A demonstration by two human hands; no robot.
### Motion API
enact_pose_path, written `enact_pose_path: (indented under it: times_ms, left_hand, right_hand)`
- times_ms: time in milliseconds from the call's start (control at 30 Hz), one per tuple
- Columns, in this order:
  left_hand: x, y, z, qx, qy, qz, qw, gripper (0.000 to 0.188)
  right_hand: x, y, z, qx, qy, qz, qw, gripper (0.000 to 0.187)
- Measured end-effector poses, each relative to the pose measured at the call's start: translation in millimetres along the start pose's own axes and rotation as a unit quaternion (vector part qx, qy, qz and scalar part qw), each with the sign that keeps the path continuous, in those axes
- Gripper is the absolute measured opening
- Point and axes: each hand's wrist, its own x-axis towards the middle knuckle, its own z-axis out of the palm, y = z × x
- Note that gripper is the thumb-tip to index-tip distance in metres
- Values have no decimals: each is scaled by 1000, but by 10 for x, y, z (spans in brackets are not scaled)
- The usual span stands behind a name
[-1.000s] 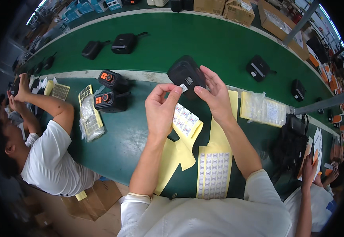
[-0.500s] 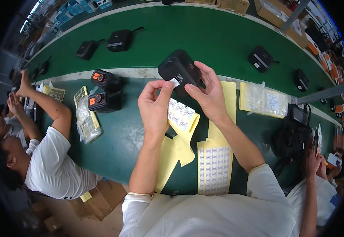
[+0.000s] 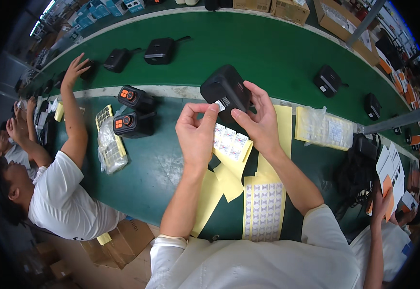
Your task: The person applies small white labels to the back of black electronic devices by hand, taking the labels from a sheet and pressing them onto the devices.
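The white sticker (image 3: pixel 220 106), pinched in the grip of the left hand (image 3: pixel 195 139), is brought slightly closer against the black device (image 3: pixel 224 83) held by the right hand (image 3: pixel 262 124); contact appears made.

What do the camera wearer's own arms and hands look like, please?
The left hand and right hand wear no gloves, so the fingers are uncovered. Both forearms are bare, with no watch or bracelet visible. The short, loose white sleeves belong to a white shirt.
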Motion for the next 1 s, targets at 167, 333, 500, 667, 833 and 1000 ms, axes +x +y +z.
enact_pose_path:
  times_ms: [167,333,500,667,833,1000]
  left_hand:
    - [-59,17,4,133,16,64,989,16]
    - [56,6,-84,198,38,101,974,34]
    - [172,37,-205,153,12,69,986,22]
    - [132,99,-255,120,9,82,989,13]
    - [136,-19,-211,128,-3,93,987,12]
    - [148,3,-272,169,10,136,976,9]
  right_hand:
    - [-37,-10,15,2,1,1,1000,67]
    - [4,-73,10,13,-2,-6,1000,68]
    - [368,77,-151,-85,-10,-59,995,72]
    - [1088,333,-462,-304,37,-26,952,71]
    - [1234,572,-744,-520,50,-90,848,71]
    - [919,380,-498,-404,30,-36,913,52]
